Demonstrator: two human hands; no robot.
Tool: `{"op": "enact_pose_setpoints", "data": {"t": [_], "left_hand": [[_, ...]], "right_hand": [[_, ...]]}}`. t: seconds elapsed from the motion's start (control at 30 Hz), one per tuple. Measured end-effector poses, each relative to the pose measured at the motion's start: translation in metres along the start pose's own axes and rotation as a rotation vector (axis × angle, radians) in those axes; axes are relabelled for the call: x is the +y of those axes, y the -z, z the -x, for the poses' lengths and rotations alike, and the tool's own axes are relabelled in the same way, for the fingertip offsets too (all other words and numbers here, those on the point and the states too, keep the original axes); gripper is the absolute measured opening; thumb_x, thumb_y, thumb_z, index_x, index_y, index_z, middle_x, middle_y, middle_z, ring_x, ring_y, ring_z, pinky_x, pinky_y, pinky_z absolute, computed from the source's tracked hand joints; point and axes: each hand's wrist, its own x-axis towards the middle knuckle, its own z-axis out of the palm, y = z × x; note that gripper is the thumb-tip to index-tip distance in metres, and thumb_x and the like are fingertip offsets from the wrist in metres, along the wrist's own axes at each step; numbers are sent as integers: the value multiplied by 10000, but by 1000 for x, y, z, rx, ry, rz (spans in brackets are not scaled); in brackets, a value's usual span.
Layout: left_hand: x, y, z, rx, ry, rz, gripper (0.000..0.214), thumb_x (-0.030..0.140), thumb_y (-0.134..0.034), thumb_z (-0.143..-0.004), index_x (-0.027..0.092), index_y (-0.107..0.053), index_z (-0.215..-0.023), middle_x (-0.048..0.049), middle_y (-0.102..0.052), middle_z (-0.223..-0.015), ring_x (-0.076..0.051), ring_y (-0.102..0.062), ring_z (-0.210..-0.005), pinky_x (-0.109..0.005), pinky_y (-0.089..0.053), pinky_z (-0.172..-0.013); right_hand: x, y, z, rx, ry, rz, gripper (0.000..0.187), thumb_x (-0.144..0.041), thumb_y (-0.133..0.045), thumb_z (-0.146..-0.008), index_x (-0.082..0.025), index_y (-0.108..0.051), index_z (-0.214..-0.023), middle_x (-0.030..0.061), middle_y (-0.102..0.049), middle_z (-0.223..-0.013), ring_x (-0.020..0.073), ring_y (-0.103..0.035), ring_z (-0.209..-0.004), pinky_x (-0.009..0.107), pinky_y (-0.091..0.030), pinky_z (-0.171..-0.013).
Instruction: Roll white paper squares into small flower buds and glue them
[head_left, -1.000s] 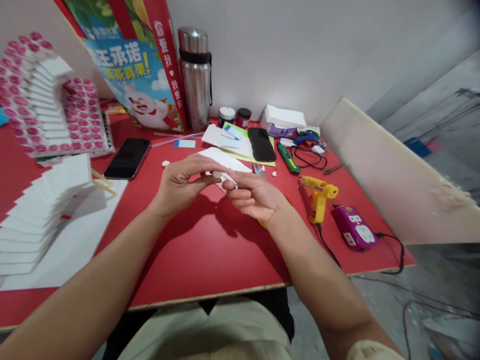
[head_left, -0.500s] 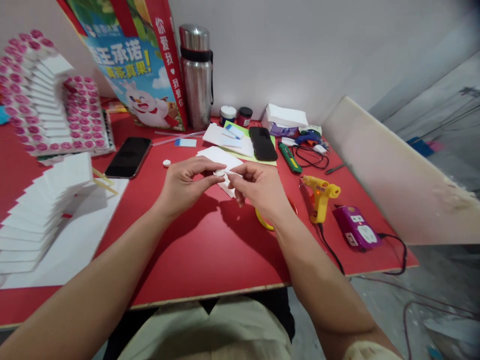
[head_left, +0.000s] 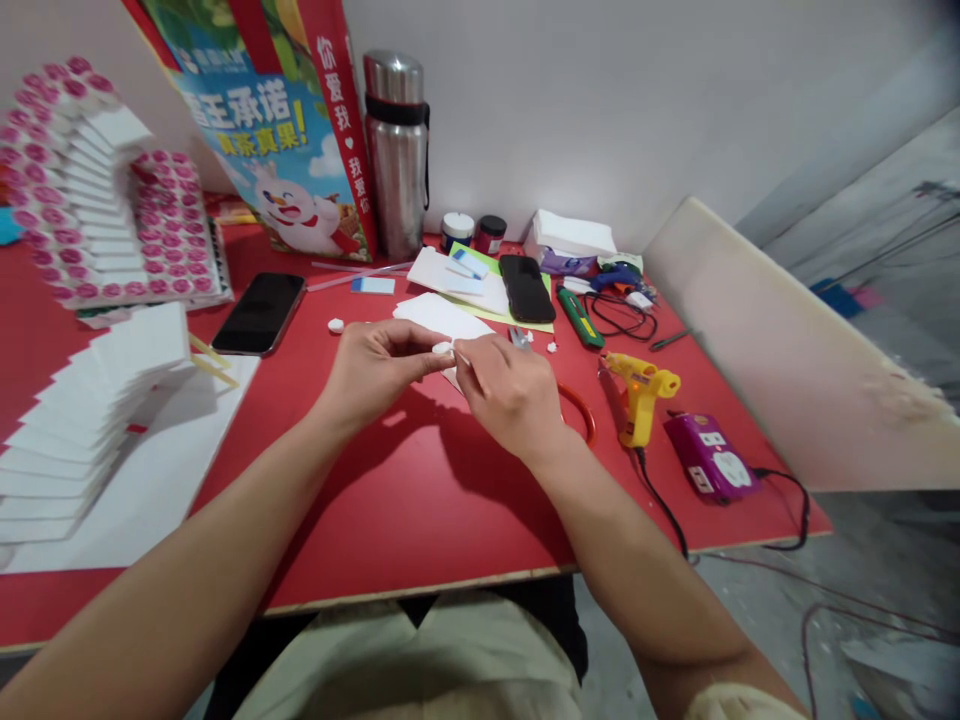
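My left hand (head_left: 375, 368) and my right hand (head_left: 505, 390) meet above the middle of the red table (head_left: 420, 500). Both pinch a small white piece (head_left: 444, 349) between thumb and fingertips; the fingers of each hand are curled closed round it. The right hand has its back turned up and hides part of the piece. A white sheet (head_left: 442, 318) lies on the table just behind the hands. A red ring (head_left: 581, 408) shows beside my right wrist.
A yellow glue gun (head_left: 639, 392) and a purple socket block (head_left: 709, 458) lie at the right. Two black phones (head_left: 259, 312) (head_left: 524, 288), a steel flask (head_left: 397, 150), a printed bag (head_left: 277, 140), white card stacks (head_left: 82, 400) and pink-dotted cards (head_left: 97, 200) stand around.
My right hand has turned from palm-up to back-up and closed over the small white piece, moving slightly toward the left hand. The left hand has stayed nearly in place.
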Motion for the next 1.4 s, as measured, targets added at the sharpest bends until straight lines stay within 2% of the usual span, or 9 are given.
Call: {"op": "enact_pose_setpoints", "data": {"t": [0.17,0.33,0.53,0.63,0.8,0.97,1.17,1.27,1.4], "left_hand": [[-1,-2,0,39,-124,35,263,325,-941,-630,164,-834,-808,-72,-799,-788,-197,-722,-722,-296,-589,-664],[-3,0,1,76,-261,10,187,247,-904,-698,202,-847,-870,-73,-811,-895,-204,-736,-816,-315,-594,-734],[-10,3,-1,32,-339,30,212,215,-884,-744,232,-850,-953,-78,-812,-973,-210,-744,-886,-336,-598,-805],[-11,4,-2,-11,-370,13,210,218,-879,-754,245,-850,-960,-70,-812,-960,-205,-741,-872,-338,-596,-806],[-6,4,-1,-30,-317,-47,172,288,-871,-767,261,-850,-935,-70,-811,-966,-223,-735,-886,-370,-596,-826],[-5,4,-1,-31,-285,-71,169,318,-876,-747,254,-850,-901,-73,-812,-938,-227,-737,-880,-364,-598,-807],[0,0,0,-50,-60,36,248,328,-904,-695,175,-844,-880,-72,-802,-806,-186,-712,-666,-313,-606,-650],[4,-2,1,-51,-11,66,249,310,-921,-664,157,-839,-843,-70,-794,-760,-176,-698,-622,-300,-599,-617],[4,-1,1,-27,9,71,263,302,-934,-637,152,-836,-828,-68,-785,-730,-177,-699,-623,-296,-598,-616]], "right_hand": [[1,1,0,25,-52,-89,96,-187,-549,-993,-196,-636,-954,43,-729,-808,169,-672,-734,285,-468,-654],[-3,5,-1,80,-90,-192,89,-224,-597,-1003,-192,-653,-941,33,-733,-790,149,-674,-706,276,-470,-650],[-3,9,-6,-14,-337,-477,119,-311,-629,-992,-201,-668,-968,18,-746,-866,124,-673,-677,246,-481,-617],[0,9,-6,-67,-355,-488,129,-311,-623,-993,-196,-676,-967,21,-746,-859,134,-676,-696,255,-477,-646],[1,10,-7,-126,-316,-413,156,-316,-598,-1003,-187,-686,-1016,30,-750,-829,159,-678,-736,281,-471,-705],[1,9,-6,-164,-353,-471,196,-331,-573,-1021,-198,-680,-925,28,-754,-818,150,-678,-722,270,-464,-675],[1,7,-2,-76,-138,-98,223,-271,-517,-1025,-194,-675,-890,56,-766,-816,161,-648,-681,303,-382,-621],[-1,7,-1,-42,-79,13,274,-267,-492,-1026,-191,-659,-823,54,-739,-748,160,-618,-625,316,-334,-583],[0,5,-2,-69,-138,-94,248,-290,-502,-1039,-187,-671,-890,47,-752,-777,155,-643,-661,295,-380,-621]]}}
